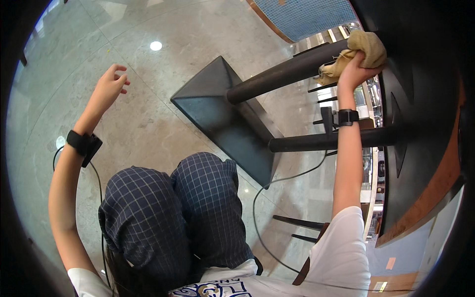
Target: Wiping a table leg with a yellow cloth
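Observation:
My right hand (352, 76) grips a bunched yellowish-tan cloth (369, 48) with a frayed edge. The cloth rests at the top end of a black metal table post (285, 70), close to the dark underside of the tabletop (426, 122). A second black post (308, 144) runs beside my right forearm. Both posts rise from a black, sloped pedestal base (226, 122) on the floor. My left hand (111, 83) hangs in the air left of the base, fingers loosely bent and apart, with nothing in it.
My knees in checked trousers (144, 208) are bent before the base. Thin cables (256, 211) trail from the devices strapped to my wrists. Dark chair legs (297, 222) stand beyond the posts. A blue-tiled curved surface (308, 16) borders the polished floor (148, 92) above.

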`<act>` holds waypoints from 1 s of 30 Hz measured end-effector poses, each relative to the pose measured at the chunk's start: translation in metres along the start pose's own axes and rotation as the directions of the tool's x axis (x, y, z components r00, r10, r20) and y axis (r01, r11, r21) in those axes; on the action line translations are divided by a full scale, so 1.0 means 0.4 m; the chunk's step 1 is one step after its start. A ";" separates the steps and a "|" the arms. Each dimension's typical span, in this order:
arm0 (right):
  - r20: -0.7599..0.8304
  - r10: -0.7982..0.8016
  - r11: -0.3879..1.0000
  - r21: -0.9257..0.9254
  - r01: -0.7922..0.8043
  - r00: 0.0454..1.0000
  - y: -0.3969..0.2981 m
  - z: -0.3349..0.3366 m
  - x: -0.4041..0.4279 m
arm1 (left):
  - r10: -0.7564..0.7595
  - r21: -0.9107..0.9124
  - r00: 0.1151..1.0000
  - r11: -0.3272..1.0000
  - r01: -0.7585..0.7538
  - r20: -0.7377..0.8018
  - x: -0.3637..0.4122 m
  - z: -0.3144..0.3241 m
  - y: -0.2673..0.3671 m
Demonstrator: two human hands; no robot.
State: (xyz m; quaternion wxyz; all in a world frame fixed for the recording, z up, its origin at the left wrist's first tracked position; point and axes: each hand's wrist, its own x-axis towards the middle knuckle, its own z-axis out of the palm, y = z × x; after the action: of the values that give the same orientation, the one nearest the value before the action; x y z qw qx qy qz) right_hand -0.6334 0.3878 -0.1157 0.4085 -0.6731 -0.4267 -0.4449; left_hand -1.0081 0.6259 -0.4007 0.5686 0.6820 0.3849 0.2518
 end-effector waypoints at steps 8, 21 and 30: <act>-0.038 -0.009 0.999 -0.037 0.008 0.999 0.024 0.031 -0.075 | 0.100 0.195 0.956 0.968 -0.157 0.276 0.212 0.135 0.286; 0.050 0.002 0.994 -0.112 0.004 0.999 0.076 -0.028 -0.119 | 0.001 -0.592 0.802 0.674 0.441 0.598 0.152 0.387 0.545; 0.465 0.725 0.359 0.374 -0.855 0.507 0.016 -0.235 -0.210 | -0.271 -0.748 0.874 0.451 0.486 0.404 0.176 0.391 0.514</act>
State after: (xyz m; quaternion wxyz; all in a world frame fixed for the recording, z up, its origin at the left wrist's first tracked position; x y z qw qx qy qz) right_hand -0.6712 0.2807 -0.1709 0.6999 -0.6851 -0.1989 0.0342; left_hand -0.7963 0.5803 -0.2434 0.9030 0.2489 0.2943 0.1899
